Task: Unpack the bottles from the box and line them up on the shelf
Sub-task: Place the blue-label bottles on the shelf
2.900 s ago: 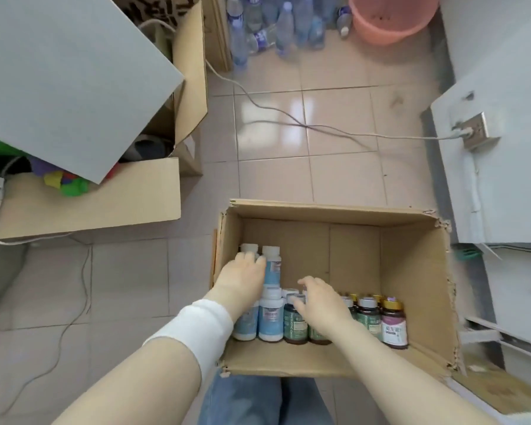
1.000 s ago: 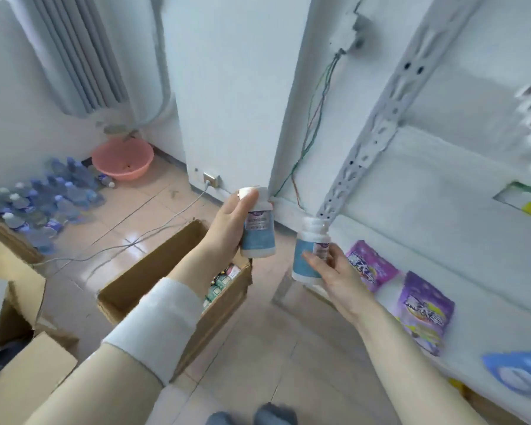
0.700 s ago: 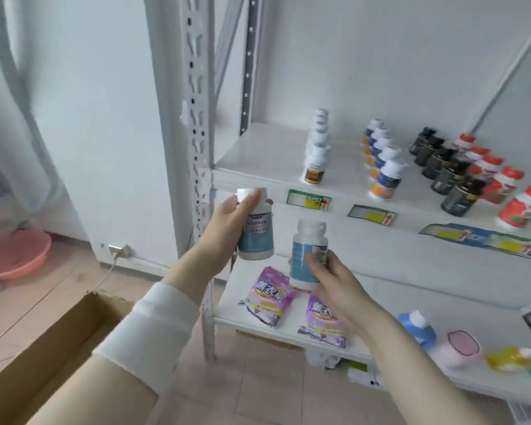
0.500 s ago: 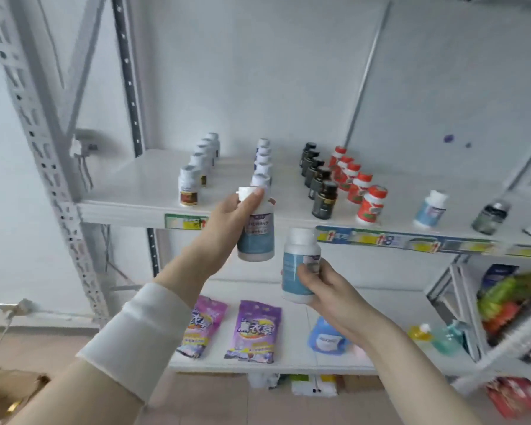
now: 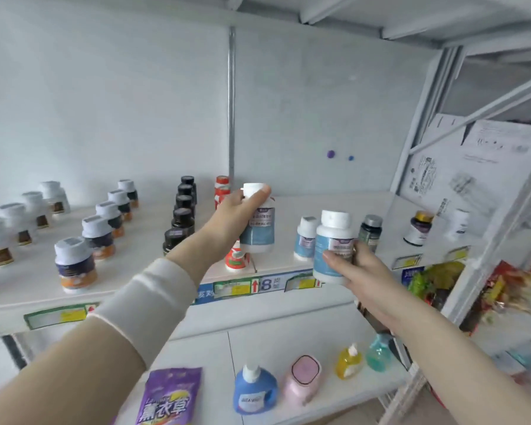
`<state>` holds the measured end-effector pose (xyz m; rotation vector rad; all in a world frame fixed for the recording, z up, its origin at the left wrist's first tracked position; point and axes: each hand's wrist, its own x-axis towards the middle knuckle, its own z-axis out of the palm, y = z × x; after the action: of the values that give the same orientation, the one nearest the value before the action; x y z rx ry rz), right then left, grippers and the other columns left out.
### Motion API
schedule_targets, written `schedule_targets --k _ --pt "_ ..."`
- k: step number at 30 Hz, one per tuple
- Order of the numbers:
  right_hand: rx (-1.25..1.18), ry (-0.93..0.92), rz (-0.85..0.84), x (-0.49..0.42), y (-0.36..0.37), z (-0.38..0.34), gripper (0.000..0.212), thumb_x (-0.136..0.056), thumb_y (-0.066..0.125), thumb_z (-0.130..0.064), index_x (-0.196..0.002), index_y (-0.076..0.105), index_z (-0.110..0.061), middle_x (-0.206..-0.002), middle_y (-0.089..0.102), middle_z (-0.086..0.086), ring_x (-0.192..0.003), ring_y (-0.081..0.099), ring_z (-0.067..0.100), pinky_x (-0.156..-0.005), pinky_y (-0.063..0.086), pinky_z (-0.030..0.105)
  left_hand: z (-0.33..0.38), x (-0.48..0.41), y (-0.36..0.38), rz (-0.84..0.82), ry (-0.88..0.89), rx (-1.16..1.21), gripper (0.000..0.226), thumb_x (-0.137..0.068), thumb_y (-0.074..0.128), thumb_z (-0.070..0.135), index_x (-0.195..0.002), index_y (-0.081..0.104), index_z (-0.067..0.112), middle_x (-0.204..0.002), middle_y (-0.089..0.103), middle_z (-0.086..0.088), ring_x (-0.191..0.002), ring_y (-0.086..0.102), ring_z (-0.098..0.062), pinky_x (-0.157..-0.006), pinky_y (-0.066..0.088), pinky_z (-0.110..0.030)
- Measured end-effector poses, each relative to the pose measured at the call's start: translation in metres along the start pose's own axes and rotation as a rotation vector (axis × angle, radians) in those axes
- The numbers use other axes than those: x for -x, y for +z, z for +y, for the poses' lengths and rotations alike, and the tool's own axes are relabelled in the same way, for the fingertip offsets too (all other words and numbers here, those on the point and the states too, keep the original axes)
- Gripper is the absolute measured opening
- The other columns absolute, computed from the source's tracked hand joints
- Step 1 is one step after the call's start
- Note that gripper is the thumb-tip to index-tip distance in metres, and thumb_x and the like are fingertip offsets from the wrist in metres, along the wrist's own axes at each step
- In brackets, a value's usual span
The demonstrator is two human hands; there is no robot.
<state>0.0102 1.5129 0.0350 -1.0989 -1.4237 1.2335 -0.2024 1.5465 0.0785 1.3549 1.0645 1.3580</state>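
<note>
My left hand point(image 5: 238, 211) grips a white-capped bottle with a pale blue label point(image 5: 258, 228), held upright above the white shelf point(image 5: 141, 240), just in front of the red bottles. My right hand point(image 5: 354, 266) grips a second bottle of the same kind point(image 5: 331, 240) at the shelf's front edge. One matching blue-labelled bottle point(image 5: 305, 237) stands on the shelf between the two held ones. The box is out of view.
Rows of white-capped bottles point(image 5: 74, 262), black bottles point(image 5: 181, 216) and red bottles point(image 5: 223, 187) fill the shelf's left and middle. A dark bottle point(image 5: 370, 230) and a gold-capped bottle point(image 5: 419, 227) stand to the right. Detergent bottles point(image 5: 255, 391) and a purple pouch point(image 5: 169, 397) lie on the lower shelf.
I lifted two blue-labelled bottles out of the box, one in each hand, and turned from the floor to the shelf. Both bottles now sit closer to the shelf's right part.
</note>
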Motion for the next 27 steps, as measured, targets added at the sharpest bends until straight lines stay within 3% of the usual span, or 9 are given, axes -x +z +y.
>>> schedule_targets --k 3,5,11,15,21,27 --pt "0.059 -0.029 0.020 -0.052 -0.021 -0.010 0.045 -0.085 0.064 -0.022 -0.125 0.043 -0.018 -0.123 0.060 -0.001 -0.114 0.057 0.014 -0.109 0.037 0.041 -0.003 -0.056 0.011 -0.039 0.036 -0.064 0.027 -0.089 0.058 0.041 -0.092 0.063 0.015 -0.087 0.066 -0.002 -0.085 0.063 -0.019 -0.092 0.049 -0.039" --pt "0.064 -0.032 0.033 -0.086 -0.030 -0.017 0.046 -0.084 0.065 -0.019 -0.123 0.042 -0.018 -0.122 0.060 0.001 -0.111 0.057 0.013 -0.107 0.038 0.038 -0.006 -0.092 0.017 -0.050 0.045 -0.083 0.035 -0.086 0.059 0.043 -0.100 0.064 0.011 -0.097 0.068 -0.004 -0.093 0.064 -0.019 -0.096 0.048 -0.038" --pt "0.167 -0.060 0.001 -0.175 -0.052 -0.026 0.049 -0.079 0.072 -0.014 -0.118 0.043 -0.017 -0.106 0.065 0.003 -0.093 0.061 0.014 -0.077 0.047 0.025 -0.022 -0.192 0.027 0.005 0.042 -0.212 0.044 -0.091 0.055 0.041 -0.117 0.056 0.005 -0.115 0.065 -0.010 -0.105 0.063 -0.022 -0.093 0.048 -0.033" --pt "0.251 -0.026 -0.097 -0.231 -0.064 -0.020 0.049 -0.076 0.075 -0.012 -0.114 0.044 -0.019 -0.107 0.065 0.003 -0.090 0.061 0.012 -0.070 0.047 0.022 -0.039 -0.246 0.029 0.004 -0.015 -0.295 0.032 -0.090 0.057 0.040 -0.103 0.057 0.011 -0.095 0.063 -0.001 -0.089 0.061 -0.015 -0.076 0.048 -0.022" --pt "0.366 0.005 -0.243 -0.305 -0.062 -0.003 0.058 -0.071 0.079 -0.015 -0.115 0.042 -0.022 -0.105 0.060 0.002 -0.088 0.058 0.007 -0.071 0.046 0.018 -0.061 -0.309 0.026 0.101 -0.065 -0.487 0.036 -0.087 0.063 0.035 -0.116 0.057 0.013 -0.099 0.059 -0.001 -0.089 0.057 -0.016 -0.067 0.044 -0.019" --pt "0.532 0.055 -0.314 -0.358 -0.039 0.026 0.062 -0.067 0.083 -0.019 -0.116 0.045 -0.019 -0.106 0.057 -0.001 -0.101 0.059 0.019 -0.084 0.048 0.028 -0.084 -0.351 0.008 0.164 -0.165 -0.726 0.041 -0.084 0.067 0.033 -0.118 0.057 0.012 -0.101 0.055 -0.001 -0.089 0.052 -0.017 -0.071 0.040 -0.023"
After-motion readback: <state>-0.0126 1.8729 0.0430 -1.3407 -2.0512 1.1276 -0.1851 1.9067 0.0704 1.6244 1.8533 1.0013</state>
